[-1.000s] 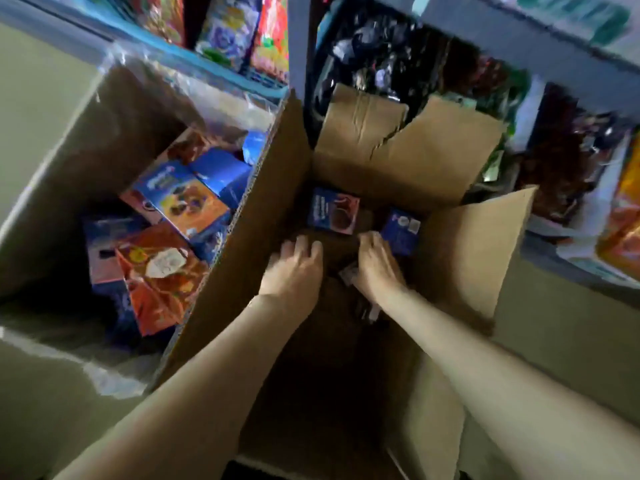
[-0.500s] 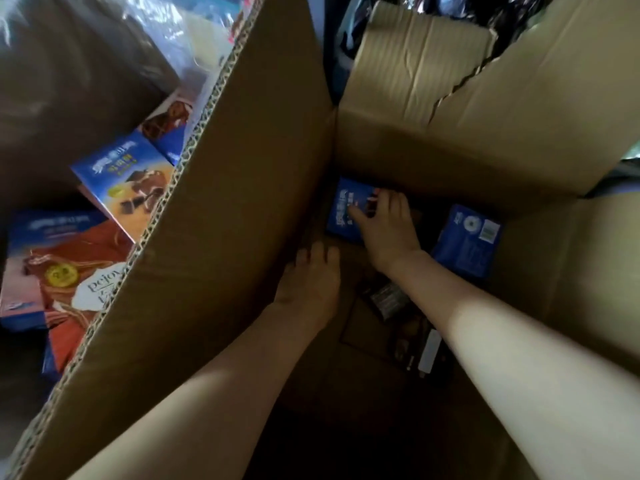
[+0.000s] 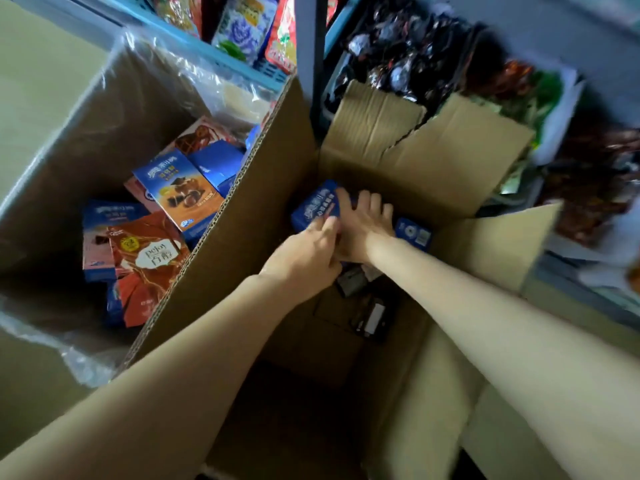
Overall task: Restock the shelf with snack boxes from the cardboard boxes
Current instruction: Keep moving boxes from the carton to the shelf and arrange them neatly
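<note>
Both my hands reach into the right cardboard box [image 3: 433,174]. My right hand [image 3: 363,225] grips a blue snack box [image 3: 317,207] from its right side, with the thumb along the box's far edge. At the box's near edge, the fingers of my left hand [image 3: 304,259] curl onto it. Most of the blue box's right half is hidden under my right hand. A second blue snack box [image 3: 414,233] lies just right of my right wrist. Dark small packets [image 3: 367,310] lie on the box floor below my hands.
The left cardboard box [image 3: 86,133], lined with clear plastic, holds several snack boxes, among them a blue one [image 3: 180,192] and a red-brown one [image 3: 149,261]. The shelf [image 3: 242,67] with snack bags runs along the top. Dark wrapped snacks [image 3: 398,46] fill the upper right shelf.
My left hand has moved up from the box floor to the blue snack box. My right hand has closed round that box and tilted it up. The camera has pulled back.
</note>
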Motion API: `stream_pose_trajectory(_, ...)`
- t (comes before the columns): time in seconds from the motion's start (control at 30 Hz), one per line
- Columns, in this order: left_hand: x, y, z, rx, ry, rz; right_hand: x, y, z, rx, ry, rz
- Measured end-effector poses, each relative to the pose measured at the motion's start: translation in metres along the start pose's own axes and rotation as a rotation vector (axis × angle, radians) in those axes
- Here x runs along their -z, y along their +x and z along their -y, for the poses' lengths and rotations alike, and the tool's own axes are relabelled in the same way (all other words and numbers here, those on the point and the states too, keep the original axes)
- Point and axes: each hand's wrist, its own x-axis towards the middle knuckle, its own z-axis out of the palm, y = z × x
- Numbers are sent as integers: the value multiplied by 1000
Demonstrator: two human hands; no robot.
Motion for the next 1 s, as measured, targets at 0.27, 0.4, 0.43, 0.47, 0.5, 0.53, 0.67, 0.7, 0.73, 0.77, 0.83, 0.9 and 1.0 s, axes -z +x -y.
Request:
stream_pose_trajectory(0.27,220,-104,-138,132,-365,-401,245,-198,-24,165,43,-102)
stream_pose_trajectory(0.4,352,-167,-220,122,-447,-228,385,-305,-9,186,116,-323)
stream_pose_trajectory(0.43,384,-188,-242,100,-513,-169,420,-333,-3,203,152,-396)
stream_pose_trajectory(0.47,415,-210,-262,63,-598,-124,453,-361,5,216,179,-475)
stream_pose_trajectory(0.5,444,-235,-281,9,-674,-96,484,-390,12,230,191,-560)
stream_pose_trajectory(0.53,472,-258,-297,-48,-729,-73,511,-418,18,235,193,-639)
stream_pose_trajectory(0.67,566,-341,-358,-292,-767,-138,595,-520,32,325,345,-868)
stream_pose_trajectory(0.7,586,-360,-372,-361,-764,-160,614,-541,31,343,448,-886)
stream_pose_trajectory(0.73,606,-376,-384,-414,-777,-163,632,-562,31,345,554,-899)
stream_pose_trajectory(0.77,624,-390,-394,-459,-789,-154,649,-580,28,338,648,-906)
stream_pose_trajectory(0.83,651,-414,-413,-569,-763,-120,676,-612,23,338,793,-836)
stream_pose_trajectory(0.9,667,-429,-435,-649,-689,-79,690,-633,18,384,907,-734)
stream_pose_trajectory(1.0,677,-436,-470,-746,-645,-102,710,-646,9,491,1004,-788)
